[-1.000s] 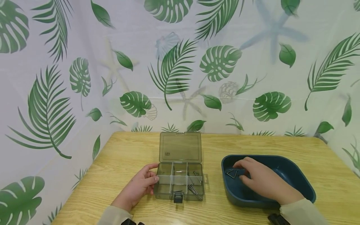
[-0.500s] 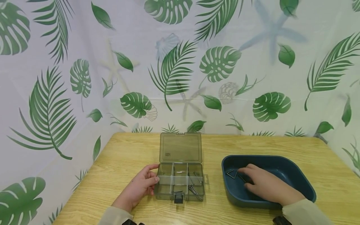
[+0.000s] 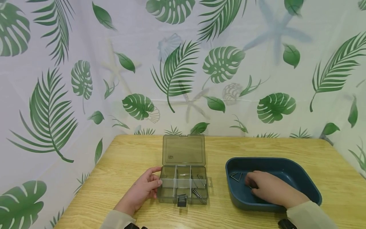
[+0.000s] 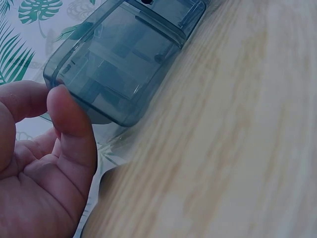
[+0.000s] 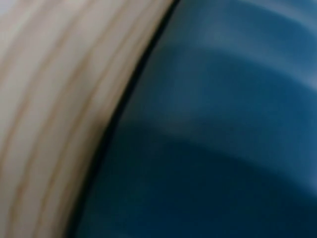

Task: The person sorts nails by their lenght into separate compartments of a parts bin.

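A smoky, see-through compartment box [image 3: 182, 184] stands on the table, its lid [image 3: 183, 150] raised at the back. My left hand [image 3: 143, 189] holds its left side, thumb and index finger at the edge; in the left wrist view the thumb [image 4: 69, 111] lies against the box corner. Several thin nail-like metal rods [image 3: 197, 193] lie in the right compartments. Inside the dark blue bin [image 3: 233, 197], my right hand [image 3: 268, 187] pinches a similar rod [image 3: 250, 187], mostly hidden by the fingers. More dark rods [image 3: 236, 176] lie left of that hand in a triangle shape.
The wooden table [image 3: 137, 152] carries the box and, to its right, the bin. A leaf-patterned sheet [image 3: 183, 79] hangs behind the table and at its sides. A front latch [image 3: 181, 201] sticks out from the box. The right wrist view is blurred.
In the bin, my right hand has moved slightly right and lower, and its fingers have closed on a rod that was visible half a second ago. The left hand and box stay still.
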Tool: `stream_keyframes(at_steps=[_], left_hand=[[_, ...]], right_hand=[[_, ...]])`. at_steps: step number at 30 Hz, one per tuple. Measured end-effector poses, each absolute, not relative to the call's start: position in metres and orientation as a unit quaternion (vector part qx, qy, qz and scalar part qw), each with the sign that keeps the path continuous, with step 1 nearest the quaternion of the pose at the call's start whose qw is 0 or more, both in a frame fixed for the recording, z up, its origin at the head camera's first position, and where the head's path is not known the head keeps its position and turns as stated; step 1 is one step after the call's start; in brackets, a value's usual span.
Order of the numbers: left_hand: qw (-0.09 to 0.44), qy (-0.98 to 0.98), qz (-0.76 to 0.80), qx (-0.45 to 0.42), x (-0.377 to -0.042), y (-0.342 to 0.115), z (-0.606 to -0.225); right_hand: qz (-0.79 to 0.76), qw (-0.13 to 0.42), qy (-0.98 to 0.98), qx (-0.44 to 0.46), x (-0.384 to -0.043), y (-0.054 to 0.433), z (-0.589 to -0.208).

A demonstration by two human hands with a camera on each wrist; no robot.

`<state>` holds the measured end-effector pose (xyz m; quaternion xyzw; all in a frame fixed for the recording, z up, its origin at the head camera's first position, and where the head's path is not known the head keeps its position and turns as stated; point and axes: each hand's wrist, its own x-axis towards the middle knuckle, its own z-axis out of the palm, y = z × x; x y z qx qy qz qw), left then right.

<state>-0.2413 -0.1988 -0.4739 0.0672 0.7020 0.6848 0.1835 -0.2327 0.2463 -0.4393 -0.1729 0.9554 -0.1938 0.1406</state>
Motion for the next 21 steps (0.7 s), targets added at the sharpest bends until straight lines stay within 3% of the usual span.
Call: stream_keyframes(at_steps=[21], left_hand=[[0.184,0.704,0.682,0.068,-0.2424,-0.1993,-0.4752]], right_hand=[[-0.204,0.099,0.955,-0.19,-0.2294,0.2445,-0.4344]])
